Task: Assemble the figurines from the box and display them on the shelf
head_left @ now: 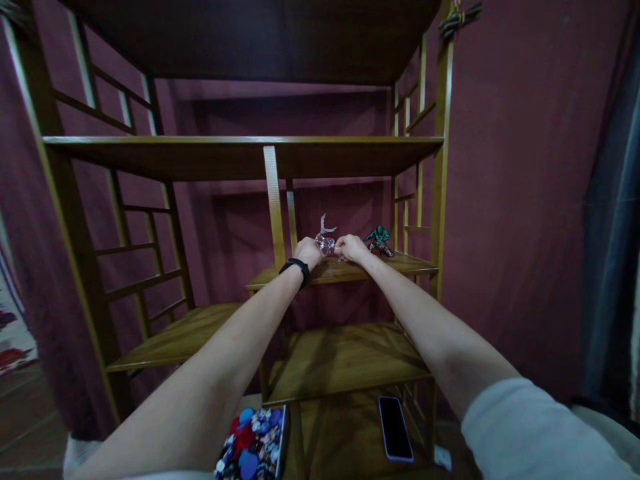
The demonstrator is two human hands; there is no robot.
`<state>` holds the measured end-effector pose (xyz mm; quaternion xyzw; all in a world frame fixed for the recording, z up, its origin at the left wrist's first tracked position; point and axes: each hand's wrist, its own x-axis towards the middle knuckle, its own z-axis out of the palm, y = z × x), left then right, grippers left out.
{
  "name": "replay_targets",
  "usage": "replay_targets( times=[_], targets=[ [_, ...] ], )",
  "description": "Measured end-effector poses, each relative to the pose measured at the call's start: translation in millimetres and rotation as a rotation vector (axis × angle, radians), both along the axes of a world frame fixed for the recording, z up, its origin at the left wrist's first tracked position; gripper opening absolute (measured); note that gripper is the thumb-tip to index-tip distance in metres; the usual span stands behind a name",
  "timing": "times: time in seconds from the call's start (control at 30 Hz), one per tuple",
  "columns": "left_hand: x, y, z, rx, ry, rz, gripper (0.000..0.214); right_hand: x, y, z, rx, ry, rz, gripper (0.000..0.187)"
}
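Note:
A clear, glassy figurine [325, 244] with a pale, forked upper part stands at the raised right-hand shelf [327, 272]. My left hand [309, 251], with a black band on its wrist, closes on the figurine's left side. From the other side my right hand [351, 247] pinches its lower right part, and the fingertips are partly hidden. Just right of my right hand, a dark green figurine [379, 235] with a reddish-brown base sits on the same shelf.
The wooden shelf unit has a long upper board [240, 141], a divider post [273, 200] and a lower left shelf [185, 333]. Below are another shelf [345, 360], a phone [395, 429] and a box of small colourful pieces [253, 443]. A maroon wall [515, 200] stands behind.

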<state>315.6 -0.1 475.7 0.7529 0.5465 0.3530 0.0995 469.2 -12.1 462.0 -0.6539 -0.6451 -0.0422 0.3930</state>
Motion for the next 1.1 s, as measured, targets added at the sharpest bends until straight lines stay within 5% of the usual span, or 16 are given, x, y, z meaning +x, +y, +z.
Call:
replay_targets(
  times=[0.47,1.1],
  targets=[
    [7.3,30.6,-3.5,0.001,0.026,0.030,0.024,-0.1,16.6,-2.7,0.003,-0.017,-0.048,0.013],
    [6.6,13.8,-3.5,0.039,0.145,0.040,0.033,0.0,12.3,-4.0,-0.153,-0.075,-0.164,0.013]
  ],
)
